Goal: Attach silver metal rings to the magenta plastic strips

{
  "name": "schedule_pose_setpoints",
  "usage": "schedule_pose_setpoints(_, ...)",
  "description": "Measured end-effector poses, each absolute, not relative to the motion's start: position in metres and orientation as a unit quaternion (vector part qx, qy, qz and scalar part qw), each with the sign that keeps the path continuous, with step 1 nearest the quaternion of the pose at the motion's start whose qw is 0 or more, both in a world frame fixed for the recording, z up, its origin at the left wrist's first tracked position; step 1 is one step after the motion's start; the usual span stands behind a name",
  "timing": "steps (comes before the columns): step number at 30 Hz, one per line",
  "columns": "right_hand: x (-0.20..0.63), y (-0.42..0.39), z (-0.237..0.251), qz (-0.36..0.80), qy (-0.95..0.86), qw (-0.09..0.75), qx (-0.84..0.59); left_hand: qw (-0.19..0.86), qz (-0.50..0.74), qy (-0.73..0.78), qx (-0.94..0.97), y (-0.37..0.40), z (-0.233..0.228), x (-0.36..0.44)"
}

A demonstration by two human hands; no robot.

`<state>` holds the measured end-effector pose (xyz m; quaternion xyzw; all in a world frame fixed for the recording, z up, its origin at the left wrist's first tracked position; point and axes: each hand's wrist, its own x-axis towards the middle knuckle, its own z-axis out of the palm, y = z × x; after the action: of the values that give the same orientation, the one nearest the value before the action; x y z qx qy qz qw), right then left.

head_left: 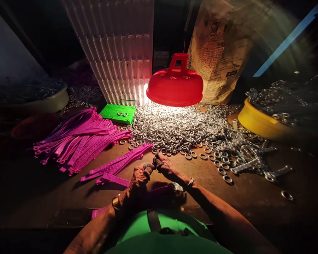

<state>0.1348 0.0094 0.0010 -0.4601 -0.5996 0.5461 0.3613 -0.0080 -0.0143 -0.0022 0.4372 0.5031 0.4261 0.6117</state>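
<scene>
My left hand (141,175) and my right hand (166,167) meet over the front of the table, fingers closed and tips close together. Dark wraps cover some fingertips. Whatever the fingers pinch is too small and shadowed to name. Just left of them lie a few loose magenta plastic straps (119,163) with rows of studs. Beneath my wrists, partly hidden, runs another magenta strap (160,190), beside a shiny crumpled-looking item (177,187). A big heap of silver metal rings (172,130) spreads beyond my fingertips.
A red lamp (175,86) hangs low over the rings. Further left are a pile of magenta straps (82,137) and a green perforated tray (113,112) bearing two rings. A yellow tub (259,121) stands right, a pale basin (53,100) left. Behind are a ribbed panel (122,53) and paper sack (219,60).
</scene>
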Motion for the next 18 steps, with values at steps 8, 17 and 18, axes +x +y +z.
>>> schedule_pose_setpoints(8, 0.145, 0.011, 0.006, 0.396, -0.756, 0.328, -0.405, 0.675, 0.341, 0.509, 0.411, -0.002, 0.038, -0.021)
schedule_pose_setpoints(17, 0.156, -0.064, 0.021, 0.326, -0.834, 0.206, -0.394, 0.736, 0.135, 0.493, 0.443, -0.022, 0.055, -0.039)
schedule_pose_setpoints(18, 0.155, -0.072, 0.021, 0.329, -0.827, 0.2, -0.41, 0.737, 0.132, 0.481, 0.456, -0.027, 0.053, -0.039)
